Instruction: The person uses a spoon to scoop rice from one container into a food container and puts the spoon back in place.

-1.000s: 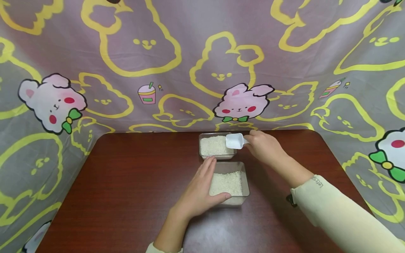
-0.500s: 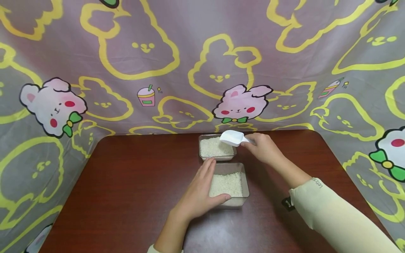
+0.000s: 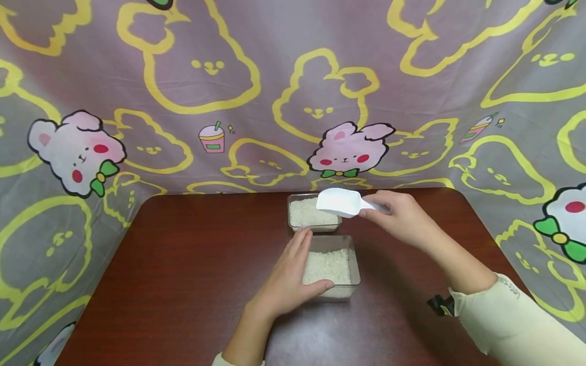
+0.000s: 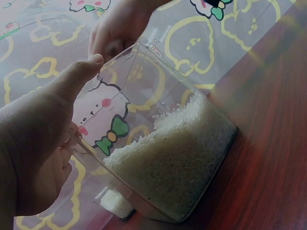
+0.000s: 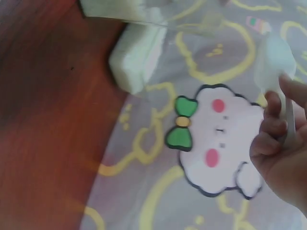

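Observation:
My right hand (image 3: pixel 403 216) grips the handle of a white scoop (image 3: pixel 341 202), held above the far box's right side. In the right wrist view, fingers curl round the scoop's handle (image 5: pixel 289 120). Whether the scoop holds rice cannot be told. My left hand (image 3: pixel 286 277) rests on the left side of the near clear box (image 3: pixel 356 272), fingers straight along it and thumb over its front rim. Rice (image 4: pixel 168 158) lies in this box, heaped up a slope in the left wrist view. Behind stands a smaller clear box (image 3: pixel 316 228) with rice (image 3: pixel 304 212).
Both boxes stand on a dark red-brown table (image 3: pixel 197 269), one behind the other with a narrow gap. A patterned cloth (image 3: pixel 256 117) hangs close behind the table and along its sides. A small black item (image 3: pixel 441 306) hangs at the right sleeve.
My right hand has drawn the scoop up and slightly right, and the scoop has tilted, showing more of its side. The left hand and both boxes stay put.

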`<state>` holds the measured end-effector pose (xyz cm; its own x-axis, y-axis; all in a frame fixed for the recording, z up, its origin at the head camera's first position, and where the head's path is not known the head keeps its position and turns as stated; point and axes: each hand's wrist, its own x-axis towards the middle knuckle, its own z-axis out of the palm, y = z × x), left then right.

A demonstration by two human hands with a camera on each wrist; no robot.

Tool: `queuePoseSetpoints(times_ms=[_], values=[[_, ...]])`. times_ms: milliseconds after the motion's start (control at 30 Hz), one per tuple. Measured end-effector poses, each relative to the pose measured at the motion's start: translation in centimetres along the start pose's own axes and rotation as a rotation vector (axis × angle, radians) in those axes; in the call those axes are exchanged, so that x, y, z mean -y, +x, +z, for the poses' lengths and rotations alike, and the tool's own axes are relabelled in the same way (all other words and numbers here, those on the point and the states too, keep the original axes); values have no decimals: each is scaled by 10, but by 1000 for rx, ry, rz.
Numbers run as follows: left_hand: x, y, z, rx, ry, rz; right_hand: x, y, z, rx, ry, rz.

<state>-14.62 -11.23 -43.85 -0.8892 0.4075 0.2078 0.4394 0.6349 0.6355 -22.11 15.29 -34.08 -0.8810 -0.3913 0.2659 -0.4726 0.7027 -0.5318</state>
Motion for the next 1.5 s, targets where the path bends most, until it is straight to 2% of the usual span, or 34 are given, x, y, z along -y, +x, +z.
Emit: queuePoseSetpoints(times_ms=[100,233,333,467,567,633,833,967,1200,1300,1500], values=[[0,0,0,-4,0,3,7,-13,-8,85,-22,-56],[0,0,-1,-7,-5,0,17,-25,-7,203,-108,-181],[-1,0,-1,-4,-6,-5,26,-29,4,239,-250,-289],[-1,0,-1,1,-4,-8,37,-29,26,224,-507,-428],[0,0,0,-3,-5,1,45,-25,41,238,-653,-481],[0,1,0,-8,-3,10,50,-22,51,269,-691,-488],[0,1,0,-11,1,18,54,-18,74,330,-624,-490],[0,1,0,-5,-4,9,52,-17,81,354,-547,-492],[0,1,-1,-6,4,5,54,-17,71,445,-397,-413],[-1,1,-2,-9,17,6,55,-16,65,447,-351,-383],[-3,0,-2,-3,47,6,47,-19,57,410,-260,-376]])
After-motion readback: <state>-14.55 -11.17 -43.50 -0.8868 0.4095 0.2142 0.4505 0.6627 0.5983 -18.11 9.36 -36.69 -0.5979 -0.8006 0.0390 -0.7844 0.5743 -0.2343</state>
